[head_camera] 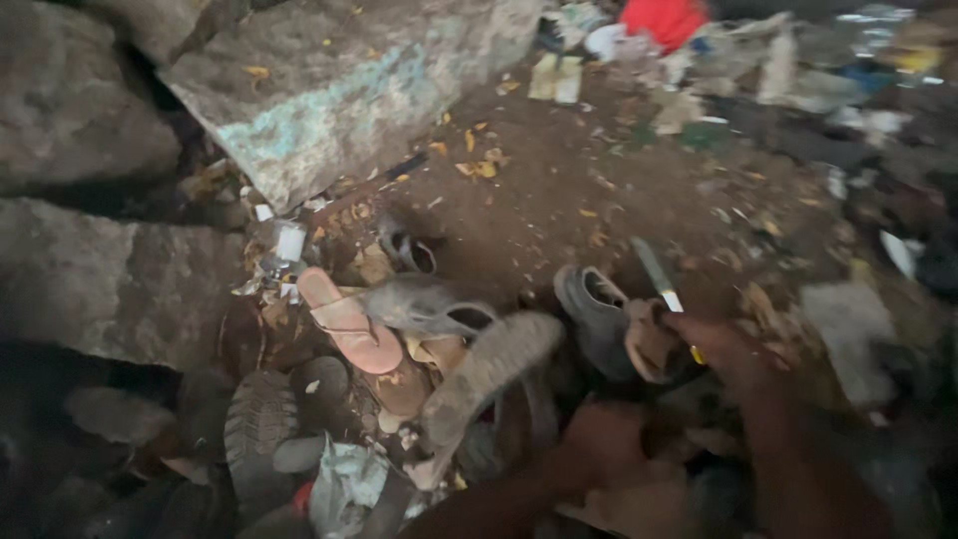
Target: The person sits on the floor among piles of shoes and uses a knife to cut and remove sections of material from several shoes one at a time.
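Head view: a person's right hand (pixel 720 349) is clenched around a knife (pixel 659 279), blade pointing up and away, above a heap of worn footwear on littered dirt. The left hand (pixel 609 439), blurred, rests low among the shoes; its grip cannot be told. A pink sandal (pixel 349 321) and grey shoe (pixel 596 311) lie uncut beside rock slabs (pixel 339 80).
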